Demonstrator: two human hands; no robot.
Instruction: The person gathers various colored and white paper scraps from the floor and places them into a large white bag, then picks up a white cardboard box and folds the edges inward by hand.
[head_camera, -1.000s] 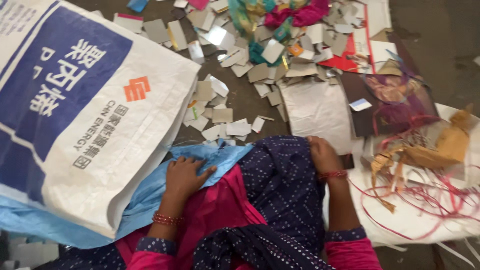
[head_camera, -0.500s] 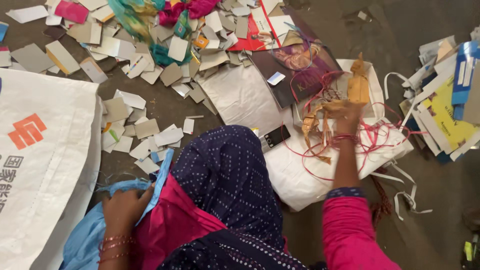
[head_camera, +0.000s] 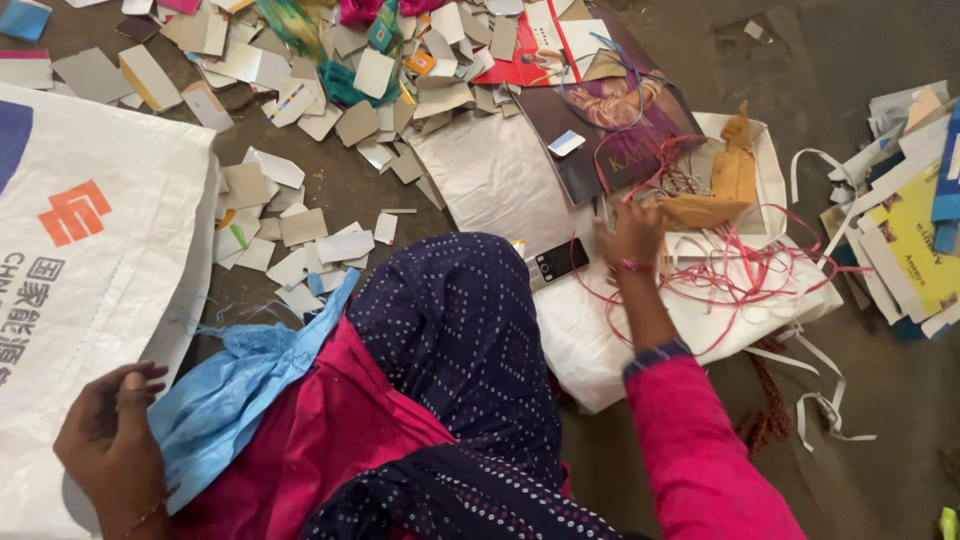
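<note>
The right hand (head_camera: 630, 235) is seen stretched forward over a white sheet (head_camera: 590, 330) spread on the floor, its fingers curled narrowly into a tangle of pink-red strings (head_camera: 745, 275); whether a string is actually gripped cannot be told, since the fingertips are turned away. Just beyond the hand, a crumpled brown paper piece (head_camera: 715, 200) is lying among the strings, near the far edge of the sheet. A small dark phone (head_camera: 558, 262) is resting on the sheet's near-left part, just beside the right wrist. A dark glossy booklet (head_camera: 610, 125) is laid across the sheet's far-left corner. The left hand (head_camera: 110, 445) is held at the near-left edge of the view, its fingers loosely bent and resting on a large white woven sack (head_camera: 90, 300), with nothing seen clasped in it. A light blue cloth (head_camera: 235, 385) is bunched just beside that hand, against the pink garment. Cut card pieces (head_camera: 300, 235) are scattered over the grey floor (head_camera: 800, 60) between the sack and the sheet, and a stack of printed cards (head_camera: 905, 235) is piled at the right edge.
</note>
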